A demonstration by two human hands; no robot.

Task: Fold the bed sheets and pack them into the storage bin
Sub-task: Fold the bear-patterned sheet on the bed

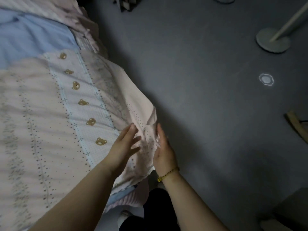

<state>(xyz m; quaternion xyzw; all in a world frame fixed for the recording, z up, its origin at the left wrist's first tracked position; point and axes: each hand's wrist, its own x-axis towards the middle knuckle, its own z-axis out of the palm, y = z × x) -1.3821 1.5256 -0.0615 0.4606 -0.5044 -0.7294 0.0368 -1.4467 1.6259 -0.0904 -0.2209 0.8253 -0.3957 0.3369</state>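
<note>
A pale pink bed sheet [50, 114] printed with dots, leaves and a column of small brown bears lies spread over the bed at the left. Its right edge hangs off the bed side toward the floor. My left hand [125, 145] lies flat on that hanging edge with straight fingers. My right hand [164, 150] presses against the same edge from the right, palm turned inward, fingers extended. The sheet's corner bunches between the two hands. No storage bin shows in this view.
A light blue sheet [30, 39] and pink striped bedding [80, 19] lie further up the bed. Grey floor [208, 97] fills the right side, with a round lamp base and pole [273, 41], a white mark [266, 79] and a wooden piece [295, 125] at the right edge.
</note>
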